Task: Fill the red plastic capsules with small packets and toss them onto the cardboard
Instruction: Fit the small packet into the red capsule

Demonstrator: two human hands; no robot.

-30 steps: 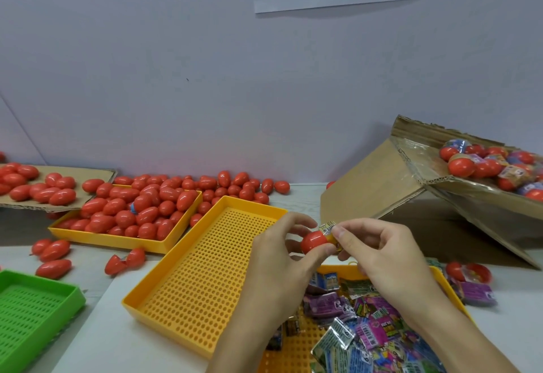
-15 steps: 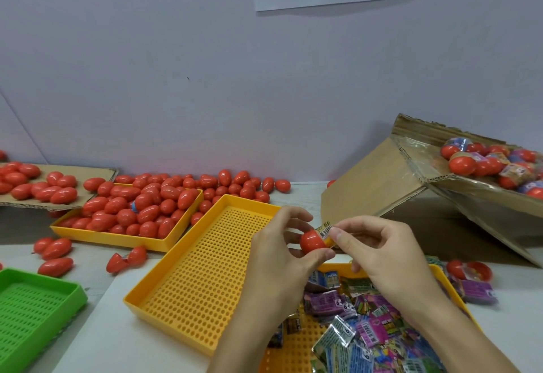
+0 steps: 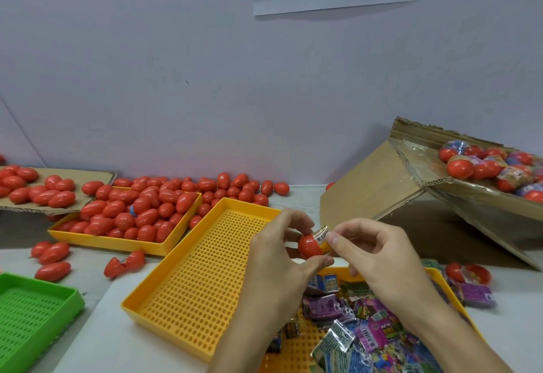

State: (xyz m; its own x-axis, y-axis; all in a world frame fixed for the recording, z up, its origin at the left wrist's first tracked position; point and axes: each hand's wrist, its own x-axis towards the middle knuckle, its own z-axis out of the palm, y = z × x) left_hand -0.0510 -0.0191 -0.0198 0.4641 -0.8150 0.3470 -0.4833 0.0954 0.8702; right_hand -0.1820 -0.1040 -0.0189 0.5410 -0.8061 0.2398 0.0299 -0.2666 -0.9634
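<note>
My left hand (image 3: 277, 258) grips a red capsule half (image 3: 308, 245) between thumb and fingers, above the table's middle. My right hand (image 3: 379, 258) pinches a small yellowish packet (image 3: 322, 235) and presses it into the capsule's open end; part of the packet sticks out. More small packets (image 3: 352, 322) lie heaped in a yellow tray (image 3: 437, 277) below my hands. The tilted cardboard box (image 3: 382, 184) at the right carries several filled capsules (image 3: 484, 170) on its upper flap.
An empty yellow perforated tray (image 3: 199, 272) lies just left of my hands. Behind it a yellow tray (image 3: 105, 240) is piled with red capsules (image 3: 141, 211), more strewn along the wall and on a flat cardboard sheet (image 3: 97, 174). A green tray (image 3: 32, 314) sits front left.
Both hands stayed together in the same spot; the right fingers have worked the packet a little further into the capsule half.
</note>
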